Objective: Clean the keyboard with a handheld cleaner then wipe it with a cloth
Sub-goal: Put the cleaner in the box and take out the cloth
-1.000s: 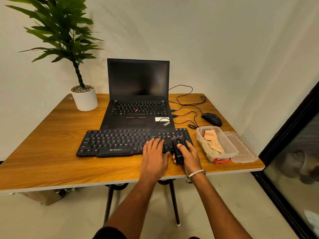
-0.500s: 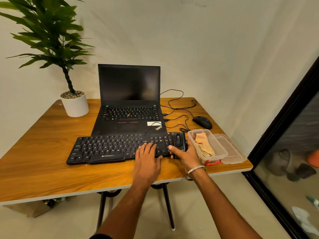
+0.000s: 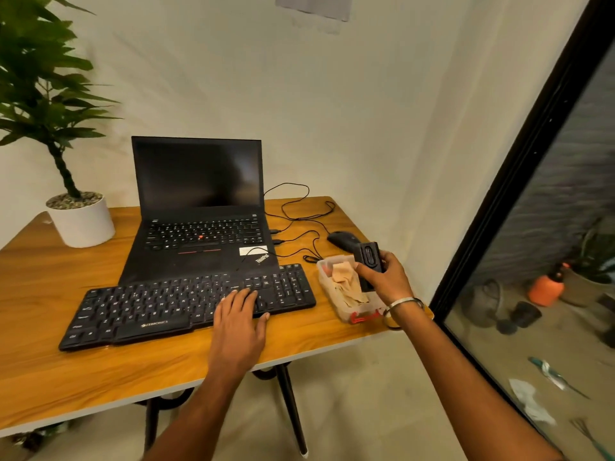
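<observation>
A black keyboard (image 3: 159,307) lies along the front of the wooden table (image 3: 50,371). My left hand (image 3: 238,322) rests flat on the keyboard's right part, fingers straight. My right hand (image 3: 387,279) grips a small black handheld cleaner (image 3: 367,261) and holds it in the air above a clear plastic box (image 3: 332,297). A beige cloth (image 3: 344,281) lies crumpled inside that box. The cleaner is off the keyboard, to its right.
An open black laptop (image 3: 199,207) sits behind the keyboard. A potted plant (image 3: 81,219) stands at the back left. A black mouse (image 3: 341,239) and loose cables (image 3: 299,221) lie at the back right. A dark door frame (image 3: 519,168) runs close on the right.
My right hand has lifted the cleaner off the keyboard's right end and carried it right, over the box. The left hand stays on the keys. The view has turned right.
</observation>
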